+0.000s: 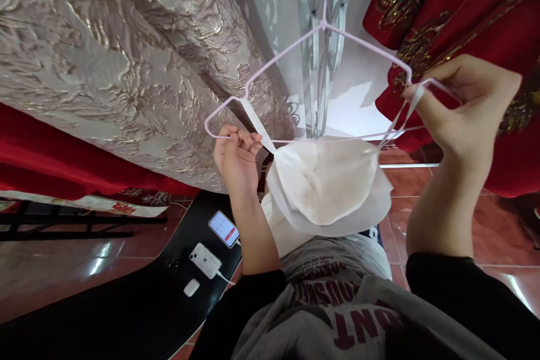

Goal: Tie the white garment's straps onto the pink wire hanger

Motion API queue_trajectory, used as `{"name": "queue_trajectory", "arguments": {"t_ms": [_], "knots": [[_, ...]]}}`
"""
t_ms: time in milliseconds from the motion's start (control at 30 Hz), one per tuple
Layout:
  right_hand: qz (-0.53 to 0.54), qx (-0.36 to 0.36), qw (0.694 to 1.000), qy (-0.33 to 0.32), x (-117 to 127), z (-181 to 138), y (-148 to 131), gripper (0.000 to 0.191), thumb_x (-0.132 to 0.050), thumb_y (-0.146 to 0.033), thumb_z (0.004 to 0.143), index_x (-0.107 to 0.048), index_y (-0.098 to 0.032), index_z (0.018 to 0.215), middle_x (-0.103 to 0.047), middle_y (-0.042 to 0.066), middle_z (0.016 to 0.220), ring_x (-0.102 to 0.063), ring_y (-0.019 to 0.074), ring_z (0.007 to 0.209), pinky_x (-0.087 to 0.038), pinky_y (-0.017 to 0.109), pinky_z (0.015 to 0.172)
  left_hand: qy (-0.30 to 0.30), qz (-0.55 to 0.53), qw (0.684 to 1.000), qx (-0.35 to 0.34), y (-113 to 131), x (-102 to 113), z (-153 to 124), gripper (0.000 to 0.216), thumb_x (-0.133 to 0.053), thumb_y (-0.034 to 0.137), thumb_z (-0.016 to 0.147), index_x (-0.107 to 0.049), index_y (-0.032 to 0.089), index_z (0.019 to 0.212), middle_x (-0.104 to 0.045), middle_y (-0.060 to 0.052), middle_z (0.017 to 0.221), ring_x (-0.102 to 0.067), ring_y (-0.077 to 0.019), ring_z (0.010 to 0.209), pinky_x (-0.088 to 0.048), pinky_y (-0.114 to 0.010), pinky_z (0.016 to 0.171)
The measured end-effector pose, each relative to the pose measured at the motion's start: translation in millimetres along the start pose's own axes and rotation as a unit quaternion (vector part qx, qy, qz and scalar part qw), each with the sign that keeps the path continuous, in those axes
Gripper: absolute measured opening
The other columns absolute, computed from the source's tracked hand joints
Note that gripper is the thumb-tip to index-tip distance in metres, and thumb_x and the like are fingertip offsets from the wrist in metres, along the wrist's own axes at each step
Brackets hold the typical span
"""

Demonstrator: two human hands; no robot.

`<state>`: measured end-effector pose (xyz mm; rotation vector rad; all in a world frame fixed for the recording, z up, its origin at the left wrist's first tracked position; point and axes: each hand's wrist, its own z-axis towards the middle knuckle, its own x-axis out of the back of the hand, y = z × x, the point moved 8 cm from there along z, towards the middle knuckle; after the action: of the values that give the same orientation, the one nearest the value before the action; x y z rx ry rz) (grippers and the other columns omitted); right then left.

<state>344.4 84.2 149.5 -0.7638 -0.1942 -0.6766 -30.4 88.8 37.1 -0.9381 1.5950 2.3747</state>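
Observation:
A thin pale pink clothes hanger (pixel 283 56) spans the space in front of me, its hook pointing up. From it hangs a white garment (pixel 324 180) with narrow straps and layered fabric, lying towards my lap. The left strap (pixel 255 121) loops over the hanger's left shoulder. My left hand (pixel 239 154) grips the lower bar near that end, fingers curled beside the strap. At the other end, my right hand (pixel 464 104) pinches the right strap (pixel 415 102) against the hanger's right shoulder; its fingertips are partly hidden behind the hanger.
A black bench (pixel 139 292) at lower left bears a lit phone (pixel 224 229), a white phone (pixel 205 260) and a small white case (pixel 191 288). Embossed fabric (pixel 139 56) hangs left, red embroidered cloth (pixel 447 17) right. Grey metalwork (pixel 323 79) stands behind the hanger.

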Motion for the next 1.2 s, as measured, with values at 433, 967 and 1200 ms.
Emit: {"name": "queue_trajectory", "arguments": {"t_ms": [433,967,1200], "knots": [[0.01,0.095,0.973,-0.212,-107,-49,-25,0.029,-0.064,-0.037,0.098,-0.075,-0.03,0.125,-0.081,0.005,0.12,-0.072,0.031,0.112,-0.051,0.055,0.104,0.026,0.014,1.0,-0.006,-21,0,-11,0.026,-0.078,0.044,0.093,-0.061,0.026,0.101,-0.073,0.0,0.094,-0.078,-0.0172,0.097,-0.062,-0.03,0.091],[-0.015,0.036,0.987,-0.157,-114,-70,-14,0.029,-0.059,-0.042,0.106,-0.082,-0.036,0.122,-0.085,0.001,0.111,-0.069,0.0235,0.098,-0.041,0.049,0.104,-0.12,0.281,0.948,-0.088,-9,-21,-39,0.018,-0.075,0.042,0.101,-0.082,0.025,0.1,-0.076,-0.005,0.105,-0.07,-0.02,0.102,-0.056,-0.033,0.096],[-0.037,0.034,0.987,-0.156,-129,-69,-9,0.031,-0.061,-0.041,0.104,-0.08,-0.037,0.128,-0.084,0.002,0.118,-0.069,0.0261,0.105,-0.041,0.052,0.106,-0.046,0.227,0.969,-0.09,-15,-22,-32,0.026,-0.078,0.042,0.097,-0.073,0.026,0.116,-0.073,-0.006,0.126,-0.069,-0.0224,0.125,-0.053,-0.039,0.114]]}}
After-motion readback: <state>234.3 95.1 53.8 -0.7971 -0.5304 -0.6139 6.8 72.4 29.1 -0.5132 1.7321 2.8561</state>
